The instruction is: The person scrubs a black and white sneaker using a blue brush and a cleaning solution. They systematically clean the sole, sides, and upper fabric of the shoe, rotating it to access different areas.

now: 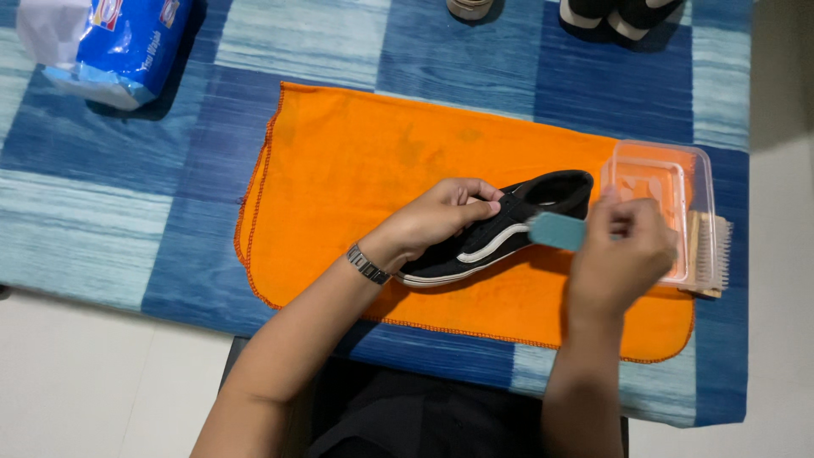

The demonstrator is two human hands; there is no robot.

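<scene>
A black sneaker (543,197) with a white side stripe and white sole lies on an orange cloth (356,161). My left hand (441,216) rests over the front of the shoe and holds it down. A dark band sits on that wrist. My right hand (623,254) grips a small teal block (555,230), pressed flat against the shoe's side near the heel.
A clear plastic box (678,182) stands on the cloth's right end, with a wooden bristle brush (710,254) beside it. A blue and white wipes pack (110,42) lies at the far left. Other shoes (615,15) sit at the far edge of the blue checked tablecloth (127,170).
</scene>
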